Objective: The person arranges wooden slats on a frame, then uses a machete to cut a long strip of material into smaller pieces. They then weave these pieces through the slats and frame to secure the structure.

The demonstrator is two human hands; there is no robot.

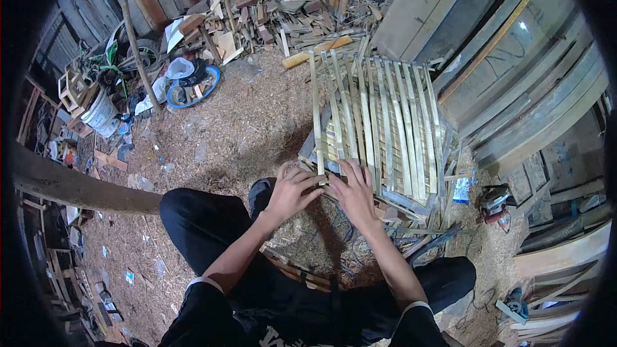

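Several long, pale wooden slats [385,122] lie side by side over a low stack in front of me. My left hand [287,194] is closed at the near end of the leftmost slat [317,115], thumb and fingertips against it. From the other side my right hand [355,194] meets the same slat end, its thumb close to my left fingertips. The right hand's longer fingers curve over the neighbouring slat end. My fingers partly hide the slat tips and whatever small piece may be between them.
A blue basin [194,87] with scraps and a white bucket [101,114] stand at the left. Wood offcuts [270,19] are heaped by the back wall. Boards [424,9] lean at the right, near a power tool [495,200]. A thick beam [83,183] runs beside my knee.
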